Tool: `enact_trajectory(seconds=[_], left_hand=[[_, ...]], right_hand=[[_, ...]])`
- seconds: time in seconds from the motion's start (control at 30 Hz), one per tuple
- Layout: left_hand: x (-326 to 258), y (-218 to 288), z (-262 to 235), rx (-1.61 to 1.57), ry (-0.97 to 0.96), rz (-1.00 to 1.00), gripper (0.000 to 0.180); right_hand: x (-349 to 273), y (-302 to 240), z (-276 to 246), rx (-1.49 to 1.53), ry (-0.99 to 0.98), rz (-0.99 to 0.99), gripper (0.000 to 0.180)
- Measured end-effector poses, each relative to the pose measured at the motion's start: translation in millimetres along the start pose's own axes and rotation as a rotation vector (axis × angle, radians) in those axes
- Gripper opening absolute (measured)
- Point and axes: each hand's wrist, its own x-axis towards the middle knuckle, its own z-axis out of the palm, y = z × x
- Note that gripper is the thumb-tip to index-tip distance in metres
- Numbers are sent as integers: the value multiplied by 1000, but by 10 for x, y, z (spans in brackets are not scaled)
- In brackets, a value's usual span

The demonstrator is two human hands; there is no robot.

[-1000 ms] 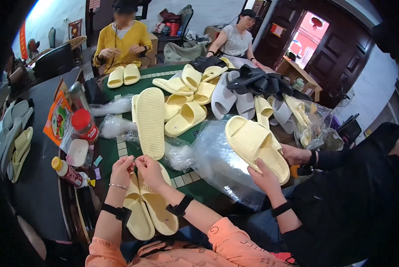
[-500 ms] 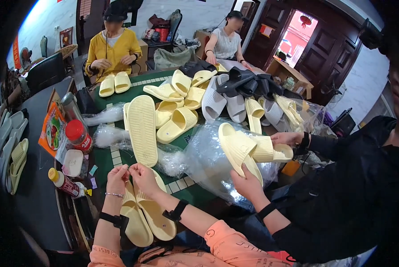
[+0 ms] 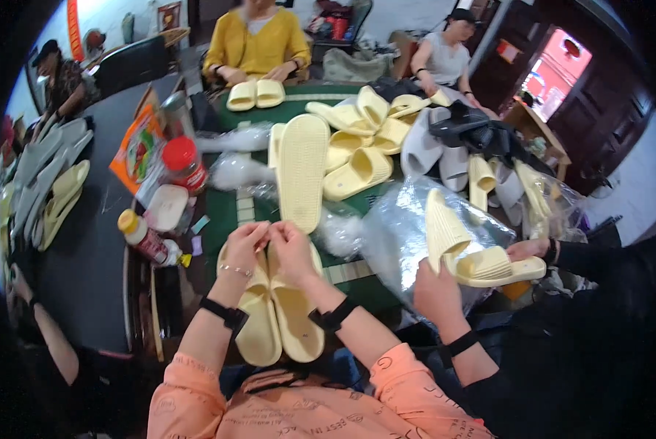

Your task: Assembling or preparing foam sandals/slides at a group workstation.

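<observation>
A pair of pale yellow slide slippers [image 3: 299,322] lies side by side at the near edge of the table, toes pointing away from me. Over their straps, my left hand [image 3: 242,247] and my right hand [image 3: 293,252] meet fingertip to fingertip, both pinched closed. Whatever is between the fingers is too small to make out. Just beyond them another yellow slipper [image 3: 303,175] shows its ribbed sole, partly covering a second one. To my right, a co-worker's hands [image 3: 438,289] hold two yellow slippers [image 3: 489,265] above a clear plastic bag [image 3: 401,238].
Yellow, grey and black slippers [image 3: 423,143] are heaped across the green table [image 3: 222,208]. A red-lidded jar [image 3: 184,164], a white tub [image 3: 168,208] and a yellow-capped bottle [image 3: 144,235] stand at left. More slippers [image 3: 57,183] lie farther left. Several people sit around.
The view has swung left, so the scene sits farther right. My hands remain together over the slippers. The co-worker at right has tilted the held slippers to a new angle.
</observation>
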Motion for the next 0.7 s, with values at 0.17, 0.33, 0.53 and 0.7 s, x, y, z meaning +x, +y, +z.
enact_trajectory(seconds=[0.17,0.33,0.53,0.7], left_hand=[[13,-37,-107,-83,98,55,14],[60,-15,-250,-124,85,72,14],[57,-9,12,32,-40,116,17],[-10,113,-246,116,-6,238,34]], right_hand=[[-284,-528,-144,-1097,-68,-619,21],[-952,-1011,-92,-1043,-816,223,23],[-1138,202,21,-330,-238,280,33],[-1252,-38,203,-291,-173,477,39]])
